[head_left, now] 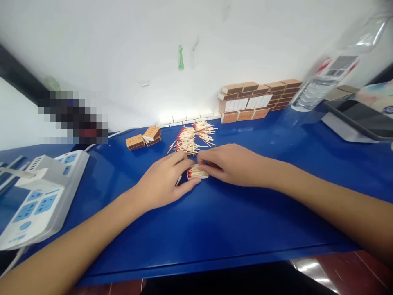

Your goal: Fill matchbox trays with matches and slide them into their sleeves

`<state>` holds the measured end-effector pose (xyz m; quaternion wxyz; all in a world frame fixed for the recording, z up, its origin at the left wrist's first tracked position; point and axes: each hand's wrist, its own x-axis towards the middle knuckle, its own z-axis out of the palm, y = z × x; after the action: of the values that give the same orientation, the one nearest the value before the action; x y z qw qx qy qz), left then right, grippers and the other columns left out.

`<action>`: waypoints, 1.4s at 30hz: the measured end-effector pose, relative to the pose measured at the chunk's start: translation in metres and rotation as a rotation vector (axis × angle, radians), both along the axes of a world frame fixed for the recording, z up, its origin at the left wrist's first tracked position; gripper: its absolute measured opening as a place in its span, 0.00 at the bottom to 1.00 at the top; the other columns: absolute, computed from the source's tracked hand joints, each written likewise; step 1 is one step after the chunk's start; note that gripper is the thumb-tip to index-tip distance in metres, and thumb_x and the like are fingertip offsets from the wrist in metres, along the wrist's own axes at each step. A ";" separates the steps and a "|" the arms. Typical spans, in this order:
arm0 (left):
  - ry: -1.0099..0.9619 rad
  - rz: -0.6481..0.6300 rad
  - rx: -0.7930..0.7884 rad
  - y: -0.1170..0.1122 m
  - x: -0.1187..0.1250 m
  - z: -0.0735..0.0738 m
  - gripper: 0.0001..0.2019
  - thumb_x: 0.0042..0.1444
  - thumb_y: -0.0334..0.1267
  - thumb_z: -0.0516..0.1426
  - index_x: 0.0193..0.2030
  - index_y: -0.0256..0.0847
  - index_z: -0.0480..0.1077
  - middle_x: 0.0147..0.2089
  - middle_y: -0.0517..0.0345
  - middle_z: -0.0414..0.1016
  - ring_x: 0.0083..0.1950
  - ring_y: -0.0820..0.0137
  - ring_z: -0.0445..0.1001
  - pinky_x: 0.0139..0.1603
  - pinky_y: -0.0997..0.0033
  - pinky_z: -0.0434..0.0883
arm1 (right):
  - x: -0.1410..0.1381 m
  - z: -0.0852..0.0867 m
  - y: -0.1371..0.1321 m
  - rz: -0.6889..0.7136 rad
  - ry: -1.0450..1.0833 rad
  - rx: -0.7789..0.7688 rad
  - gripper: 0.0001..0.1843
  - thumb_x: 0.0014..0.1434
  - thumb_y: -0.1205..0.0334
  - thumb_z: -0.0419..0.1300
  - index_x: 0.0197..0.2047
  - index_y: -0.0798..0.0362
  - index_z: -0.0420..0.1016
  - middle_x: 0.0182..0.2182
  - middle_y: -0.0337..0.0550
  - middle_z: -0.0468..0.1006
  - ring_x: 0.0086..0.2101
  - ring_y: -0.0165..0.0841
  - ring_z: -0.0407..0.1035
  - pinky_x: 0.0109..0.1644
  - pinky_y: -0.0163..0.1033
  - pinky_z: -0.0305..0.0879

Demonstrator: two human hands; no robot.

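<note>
A small white matchbox tray [204,176] lies on the blue tabletop, filled with red-tipped matches [194,172]. My left hand [167,178] grips it, thumb along the near side and fingers over the far left part. My right hand [235,164] is closed, its thumb and fingertips bent together over the tray's right end; whatever they pinch is hidden. Just beyond both hands spreads a heap of loose matches [188,140], most red heads toward the left.
Several matchboxes [135,141] lie behind on the left. More matchboxes [260,98] are stacked against the wall, beside a row of white trays [184,119]. At right are a clear bottle [319,86] and a phone [365,116]; at left, a power strip [46,200].
</note>
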<state>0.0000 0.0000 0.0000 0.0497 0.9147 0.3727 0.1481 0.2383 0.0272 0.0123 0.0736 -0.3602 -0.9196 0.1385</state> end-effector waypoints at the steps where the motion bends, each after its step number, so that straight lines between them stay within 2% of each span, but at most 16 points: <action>1: 0.002 0.001 -0.001 0.000 0.000 0.000 0.18 0.72 0.50 0.56 0.54 0.38 0.76 0.46 0.50 0.73 0.46 0.60 0.76 0.48 0.57 0.76 | 0.000 0.000 0.000 0.002 0.005 -0.001 0.11 0.75 0.57 0.52 0.41 0.51 0.70 0.37 0.42 0.82 0.31 0.32 0.69 0.35 0.39 0.49; 6: -0.002 -0.001 0.004 0.000 0.000 0.000 0.18 0.72 0.50 0.56 0.54 0.37 0.76 0.46 0.50 0.73 0.45 0.60 0.76 0.48 0.57 0.75 | 0.004 0.002 0.003 0.078 0.092 0.016 0.13 0.74 0.58 0.54 0.38 0.52 0.72 0.34 0.42 0.80 0.30 0.30 0.66 0.35 0.38 0.51; 10: -0.021 -0.004 0.014 0.000 -0.001 0.000 0.18 0.72 0.49 0.57 0.56 0.38 0.76 0.47 0.51 0.74 0.44 0.62 0.77 0.47 0.58 0.76 | 0.010 0.003 0.009 0.087 0.285 0.140 0.11 0.72 0.60 0.57 0.38 0.53 0.77 0.26 0.36 0.75 0.26 0.28 0.63 0.34 0.37 0.53; 13: -0.028 -0.001 0.011 0.000 -0.002 -0.001 0.17 0.71 0.49 0.58 0.56 0.39 0.76 0.48 0.50 0.75 0.46 0.61 0.78 0.49 0.58 0.76 | 0.013 0.002 0.013 0.018 0.384 0.285 0.11 0.71 0.58 0.59 0.36 0.52 0.76 0.21 0.33 0.70 0.23 0.26 0.59 0.31 0.36 0.53; 15: -0.035 0.000 0.011 0.000 -0.002 -0.001 0.17 0.71 0.49 0.58 0.56 0.39 0.77 0.48 0.50 0.76 0.46 0.61 0.78 0.50 0.58 0.77 | 0.015 0.004 0.015 -0.034 0.368 0.385 0.11 0.71 0.58 0.58 0.36 0.51 0.76 0.21 0.34 0.70 0.23 0.27 0.60 0.31 0.37 0.52; 19: -0.051 -0.011 0.024 0.000 -0.001 -0.001 0.15 0.71 0.47 0.59 0.55 0.39 0.77 0.49 0.51 0.77 0.48 0.61 0.79 0.51 0.58 0.77 | 0.026 0.013 0.025 -0.207 0.209 0.562 0.13 0.72 0.57 0.55 0.37 0.51 0.76 0.26 0.41 0.76 0.26 0.32 0.65 0.32 0.41 0.52; 22: -0.066 -0.015 0.039 0.000 -0.002 -0.001 0.15 0.70 0.47 0.60 0.55 0.39 0.78 0.49 0.51 0.78 0.48 0.61 0.79 0.51 0.57 0.78 | 0.038 0.016 0.039 -0.340 0.064 0.625 0.15 0.71 0.56 0.54 0.35 0.51 0.76 0.29 0.46 0.78 0.29 0.36 0.67 0.32 0.42 0.50; 26: -0.081 -0.017 0.064 0.000 -0.003 -0.002 0.16 0.70 0.48 0.60 0.55 0.38 0.77 0.48 0.50 0.78 0.49 0.60 0.79 0.51 0.56 0.78 | 0.047 0.010 0.053 -0.373 -0.034 0.556 0.12 0.70 0.58 0.56 0.36 0.51 0.76 0.32 0.46 0.80 0.34 0.38 0.70 0.34 0.42 0.51; 30: -0.081 -0.030 0.060 0.000 -0.004 -0.003 0.16 0.71 0.48 0.59 0.55 0.38 0.77 0.48 0.50 0.77 0.49 0.60 0.79 0.50 0.55 0.78 | 0.040 -0.002 0.055 -0.313 0.051 0.407 0.10 0.69 0.58 0.59 0.36 0.52 0.76 0.35 0.45 0.81 0.34 0.36 0.71 0.36 0.41 0.56; 35: -0.096 -0.056 0.066 -0.001 -0.003 -0.004 0.16 0.70 0.47 0.60 0.55 0.38 0.77 0.47 0.51 0.77 0.48 0.61 0.79 0.50 0.56 0.78 | 0.030 -0.013 0.054 -0.261 0.116 0.327 0.12 0.69 0.54 0.63 0.35 0.51 0.75 0.35 0.42 0.80 0.34 0.34 0.70 0.37 0.41 0.58; 39: -0.090 -0.052 0.061 -0.002 -0.002 -0.004 0.16 0.71 0.48 0.59 0.56 0.39 0.77 0.47 0.51 0.78 0.47 0.61 0.78 0.49 0.56 0.78 | 0.027 -0.018 0.057 -0.261 0.137 0.196 0.12 0.67 0.55 0.67 0.33 0.51 0.75 0.35 0.41 0.79 0.34 0.34 0.69 0.37 0.40 0.59; 42: -0.092 -0.049 0.064 -0.002 -0.003 -0.005 0.16 0.71 0.48 0.59 0.56 0.39 0.77 0.48 0.50 0.78 0.49 0.60 0.78 0.50 0.56 0.78 | 0.027 -0.018 0.057 -0.290 0.143 0.135 0.10 0.67 0.58 0.67 0.34 0.51 0.75 0.35 0.41 0.78 0.35 0.34 0.69 0.37 0.40 0.59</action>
<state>-0.0027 -0.0022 -0.0046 0.0413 0.9169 0.3425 0.2006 0.2649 0.0841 -0.0058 0.1819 -0.4724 -0.8577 0.0896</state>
